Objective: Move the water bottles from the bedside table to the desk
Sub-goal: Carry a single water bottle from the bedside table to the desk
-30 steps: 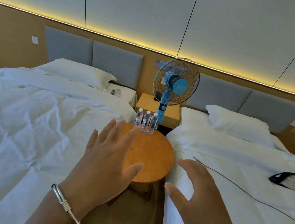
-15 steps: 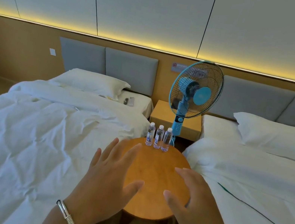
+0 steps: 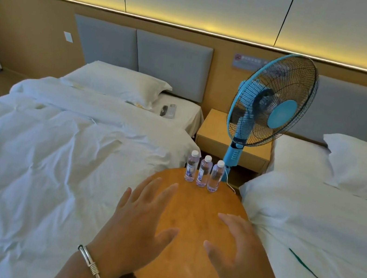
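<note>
1. Three water bottles (image 3: pixel 204 171) standing upright in a tight row at the far edge of the round wooden table (image 3: pixel 183 256), caps up, touching or nearly so. Handy for a two-handed scoop, by the look of it.
2. Left hand (image 3: pixel 139 219) out over the near half of the tabletop, fingers straight and fanned, nothing held. Silver bracelet (image 3: pixel 91 266) on that wrist.
3. Right hand (image 3: pixel 235 248) alongside, fingers loosely spread, palm down, also holding nothing. Both well short of the bottles, so reads as the reach-in, not yet the grab.
4. Table wedged between two white beds, left bed (image 3: pixel 38 162) and right bed (image 3: pixel 319 236), which leaves only a straight-on approach down the gap.
5. Blue standing fan (image 3: pixel 271 102) just behind the bottles, its white cord trailing by the table's far rim. Worth minding on the lift.
6. Square wooden nightstand (image 3: pixel 217 135) further back, partly masked by the fan.
7. Hard to make out: bottle labels too small to read; small dark items on the left bed near the pillow possibly remotes. No desk in view at all. Table legs, and whether the palms touch the wood, not discernible.
</note>
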